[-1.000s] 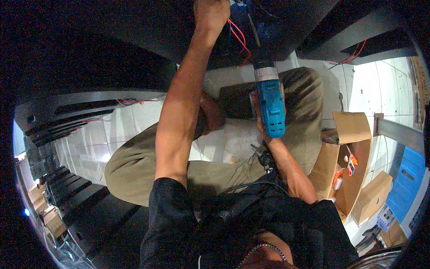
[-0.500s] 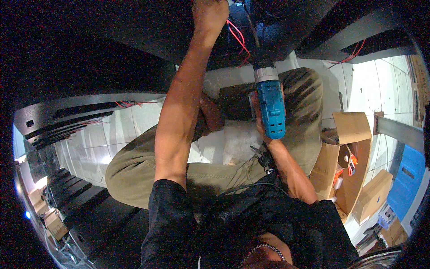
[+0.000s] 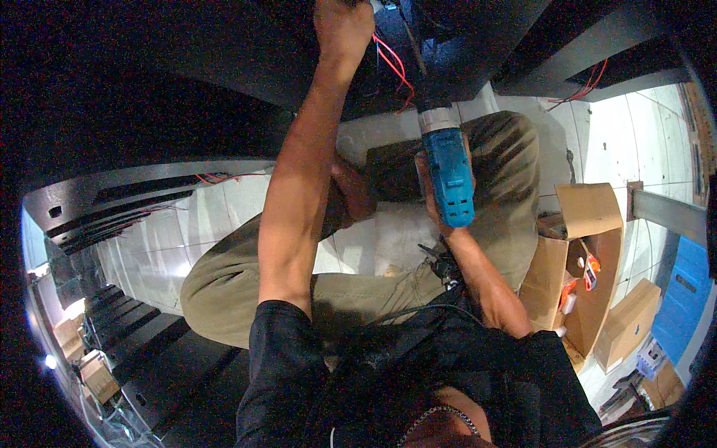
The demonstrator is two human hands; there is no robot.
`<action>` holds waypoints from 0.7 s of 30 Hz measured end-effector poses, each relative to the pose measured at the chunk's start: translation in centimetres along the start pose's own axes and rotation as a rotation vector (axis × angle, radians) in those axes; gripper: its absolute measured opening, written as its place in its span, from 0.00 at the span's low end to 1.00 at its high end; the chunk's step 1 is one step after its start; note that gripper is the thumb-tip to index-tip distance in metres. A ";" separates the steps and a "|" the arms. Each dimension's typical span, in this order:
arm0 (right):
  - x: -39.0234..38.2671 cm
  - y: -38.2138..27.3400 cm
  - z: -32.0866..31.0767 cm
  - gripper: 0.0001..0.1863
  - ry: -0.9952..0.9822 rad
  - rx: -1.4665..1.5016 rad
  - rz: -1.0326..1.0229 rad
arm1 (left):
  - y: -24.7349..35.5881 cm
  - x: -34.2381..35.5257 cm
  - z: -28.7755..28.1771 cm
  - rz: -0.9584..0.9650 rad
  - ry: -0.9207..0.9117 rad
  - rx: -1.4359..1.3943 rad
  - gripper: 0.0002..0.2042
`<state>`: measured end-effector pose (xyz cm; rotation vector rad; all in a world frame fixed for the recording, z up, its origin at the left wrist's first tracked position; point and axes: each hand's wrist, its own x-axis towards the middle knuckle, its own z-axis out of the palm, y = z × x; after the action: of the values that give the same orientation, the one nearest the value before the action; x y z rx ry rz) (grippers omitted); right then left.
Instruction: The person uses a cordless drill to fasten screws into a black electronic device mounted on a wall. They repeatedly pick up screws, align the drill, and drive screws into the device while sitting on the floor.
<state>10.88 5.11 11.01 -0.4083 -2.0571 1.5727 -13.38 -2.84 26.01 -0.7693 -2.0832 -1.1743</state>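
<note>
My right hand (image 3: 432, 190) is wrapped round the handle of a teal cordless drill (image 3: 449, 175) with a silver collar. From its chuck a long thin bit (image 3: 414, 45) reaches up into a dark recess of the black panel structure (image 3: 485, 52). My left hand (image 3: 345, 33) is raised at the upper edge, beside that recess, with its fingers curled. What they hold is hidden by the hand and the picture's edge. Red wires (image 3: 396, 63) hang down between my left hand and the drill bit.
I sit cross-legged on a pale tiled floor (image 3: 213, 224). An opened cardboard box (image 3: 541, 280) with small packages stands at my right, near another carton (image 3: 627, 325) and a blue panel (image 3: 683, 291). Black slotted panels (image 3: 149, 183) line the left. More red wires (image 3: 590, 86) hang at upper right.
The drill and its bit have shifted slightly left and up, still in my right hand. My left hand has also moved a little left. The view has shifted slightly.
</note>
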 end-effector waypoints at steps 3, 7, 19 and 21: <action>0.3 -0.5 -0.2 0.37 0.004 -0.085 -0.077 | 0.6 -0.1 -0.1 -0.017 0.020 0.004 0.12; 0.3 0.8 0.1 0.38 -0.025 -0.030 -0.030 | 1.1 -0.2 0.3 -0.049 0.075 -0.053 0.12; 1.1 0.1 -0.1 0.40 -0.021 -0.024 -0.043 | 0.1 -0.1 0.9 -0.003 0.135 0.228 0.17; 1.2 -0.3 -0.2 0.40 -0.003 -0.077 -0.050 | 0.0 0.0 0.6 0.026 0.102 0.261 0.17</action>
<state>10.06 5.80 11.59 -0.3793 -2.1189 1.4697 -13.50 -2.33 25.76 -0.5984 -2.0815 -0.8853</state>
